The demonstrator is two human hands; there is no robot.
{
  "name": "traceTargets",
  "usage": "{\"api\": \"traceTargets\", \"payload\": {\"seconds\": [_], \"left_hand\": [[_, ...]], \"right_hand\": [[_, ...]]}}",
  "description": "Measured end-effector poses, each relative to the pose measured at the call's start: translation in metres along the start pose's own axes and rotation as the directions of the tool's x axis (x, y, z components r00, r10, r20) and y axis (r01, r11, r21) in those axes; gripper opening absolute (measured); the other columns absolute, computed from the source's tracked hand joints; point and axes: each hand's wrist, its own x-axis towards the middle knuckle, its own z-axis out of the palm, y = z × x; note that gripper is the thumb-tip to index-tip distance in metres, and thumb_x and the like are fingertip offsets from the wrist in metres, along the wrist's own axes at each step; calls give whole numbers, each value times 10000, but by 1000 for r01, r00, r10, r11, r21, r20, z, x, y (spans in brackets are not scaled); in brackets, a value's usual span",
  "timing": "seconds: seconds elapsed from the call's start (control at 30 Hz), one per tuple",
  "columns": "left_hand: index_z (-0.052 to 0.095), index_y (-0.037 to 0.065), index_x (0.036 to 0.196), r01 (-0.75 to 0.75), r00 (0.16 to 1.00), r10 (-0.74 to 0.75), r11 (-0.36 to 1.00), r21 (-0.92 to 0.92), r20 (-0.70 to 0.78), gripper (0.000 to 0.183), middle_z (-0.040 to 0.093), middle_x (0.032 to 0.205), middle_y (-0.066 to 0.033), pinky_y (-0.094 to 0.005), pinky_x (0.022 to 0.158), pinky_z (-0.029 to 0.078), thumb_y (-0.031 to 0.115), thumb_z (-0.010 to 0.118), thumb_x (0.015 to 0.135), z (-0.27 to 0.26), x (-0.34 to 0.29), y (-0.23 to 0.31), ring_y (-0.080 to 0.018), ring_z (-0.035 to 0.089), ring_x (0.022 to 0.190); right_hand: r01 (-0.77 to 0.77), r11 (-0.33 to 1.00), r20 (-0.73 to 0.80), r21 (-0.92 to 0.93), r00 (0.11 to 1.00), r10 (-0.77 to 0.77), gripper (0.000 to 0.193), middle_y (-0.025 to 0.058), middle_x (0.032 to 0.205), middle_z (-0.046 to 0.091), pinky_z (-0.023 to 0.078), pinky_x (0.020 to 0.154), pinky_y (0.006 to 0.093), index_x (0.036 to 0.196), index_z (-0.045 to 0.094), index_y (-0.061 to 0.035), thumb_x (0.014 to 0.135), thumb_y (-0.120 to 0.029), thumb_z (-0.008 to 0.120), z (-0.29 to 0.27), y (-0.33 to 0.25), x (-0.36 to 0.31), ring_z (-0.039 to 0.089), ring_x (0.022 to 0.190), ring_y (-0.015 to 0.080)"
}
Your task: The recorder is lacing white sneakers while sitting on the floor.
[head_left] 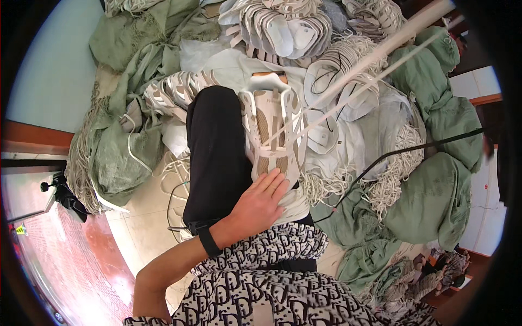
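Nearest, along the lower edge of the frame, is the wearer's patterned shirt (234,296); just above it, at centre, the left hand (260,198) lies flat and unclenched, fingers extended side by side with their tips on the toe of a white and beige shoe (280,117). The right hand is out of view, so I cannot tell what it does. Two pale laces (399,41) run straight from the front of the shoe to the upper right, looking taut. If that pull grew or came unevenly, the shoe could twist or slide, since the left hand only presses on it without gripping; one lace might also end up longer than the other. The shoe lies directly above the hand in the frame, touching the fingertips, its toe toward the lower edge and its opening away, beside the black trouser leg (215,141). Farther out, more shoes (182,89) stand left of centre, a tangled lace bundle (402,174) and green sacks (427,204) fill the right, and a stack of pale shoe parts (280,38) sits at the top.
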Motion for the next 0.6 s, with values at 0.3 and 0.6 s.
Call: {"api": "traceTargets", "payload": {"seconds": [0.3, 0.6], "left_hand": [[568, 3, 1058, 250, 915, -391, 746, -617, -102, 282, 609, 956, -141, -309, 810, 457, 77, 551, 787, -55, 27, -40, -206, 581, 931], [601, 43, 829, -193, 981, 181, 901, -389, -69, 197, 611, 838, -106, -321, 757, 450, 201, 484, 837, -92, 143, -26, -248, 578, 772]], "right_hand": [[-318, 919, -129, -234, 947, 295, 174, 6, 678, 421, 292, 478, 225, 912, 538, 22, 858, -141, 505, -92, 106, -106, 361, 539, 76], [-455, 839, -173, -299, 890, 421, 189, 25, 761, 438, 320, 523, 239, 966, 523, 15, 855, -138, 501, -114, 180, -153, 390, 605, 94]]}}
